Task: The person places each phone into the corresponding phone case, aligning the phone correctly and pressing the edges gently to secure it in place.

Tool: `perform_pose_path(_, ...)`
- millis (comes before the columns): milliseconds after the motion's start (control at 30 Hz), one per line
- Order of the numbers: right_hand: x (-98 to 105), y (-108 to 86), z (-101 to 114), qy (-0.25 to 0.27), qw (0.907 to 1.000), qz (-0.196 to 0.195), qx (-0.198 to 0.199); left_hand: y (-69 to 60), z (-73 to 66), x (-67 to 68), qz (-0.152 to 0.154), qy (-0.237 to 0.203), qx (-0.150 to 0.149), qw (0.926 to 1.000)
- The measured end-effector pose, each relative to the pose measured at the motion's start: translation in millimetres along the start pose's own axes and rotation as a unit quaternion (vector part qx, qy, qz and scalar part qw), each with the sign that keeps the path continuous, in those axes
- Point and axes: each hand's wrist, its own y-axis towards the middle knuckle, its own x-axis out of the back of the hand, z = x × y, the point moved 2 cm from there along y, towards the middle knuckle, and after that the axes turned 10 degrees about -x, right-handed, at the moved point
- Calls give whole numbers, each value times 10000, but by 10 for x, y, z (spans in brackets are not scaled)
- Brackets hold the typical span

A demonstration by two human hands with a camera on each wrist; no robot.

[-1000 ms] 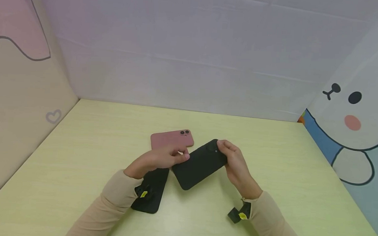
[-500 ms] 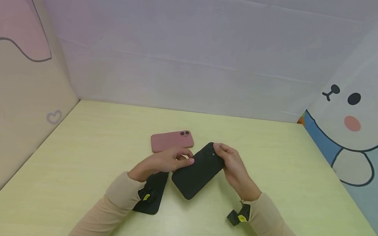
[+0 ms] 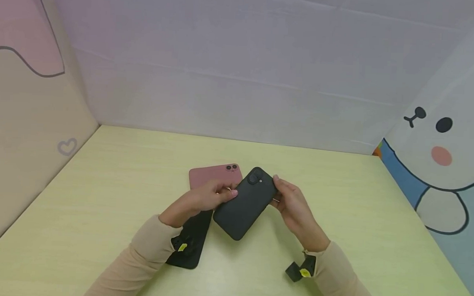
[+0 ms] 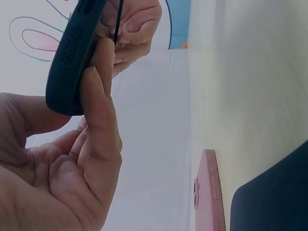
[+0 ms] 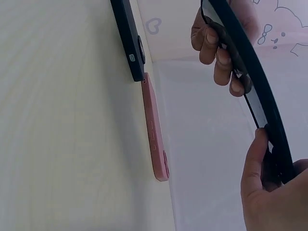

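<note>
A black smartphone (image 3: 244,207) is held above the table between both hands, its back with the camera bump facing up toward the head view. My left hand (image 3: 209,196) pinches its left side, thumb on the back and fingers underneath, as the left wrist view also shows. At the upper right edge my right hand (image 3: 295,211) grips it between thumb and fingers. The right wrist view shows the glossy screen side (image 5: 260,108), with fingers reflected in it. A pink smartphone (image 3: 206,175) lies behind my left hand, partly hidden by it.
A second black phone (image 3: 196,240) lies on the pale yellow table (image 3: 122,179) beneath my left wrist, which covers part of it. Dark wrist cameras sit on both cuffs. A pale wall (image 3: 239,78) stands behind the table, with printed cartoon panels at both sides.
The held phone has turned more upright in the head view and its back has tilted up, so the camera bump shows clearly. Both hands stay on it, with small shifts of the fingers.
</note>
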Motion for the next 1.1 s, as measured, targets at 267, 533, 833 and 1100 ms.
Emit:
perform_pose_path(267,5,11,0,4,10000,-37,19,16,9,25,-322,-34,135,9994)
perform_pose_path(533,4,-2,-1,215,9981,-579,-54,38,22,-4,-464,263,150,9985)
perform_pose_path(833,19,-8,12,397,9946,-953,-132,0,-41,-43,-427,1129,-600,9909)
perform_pose_path(1100,14,-16,6,611,9943,-831,-268,-24,-119,-177,-696,2053,-116,9761)
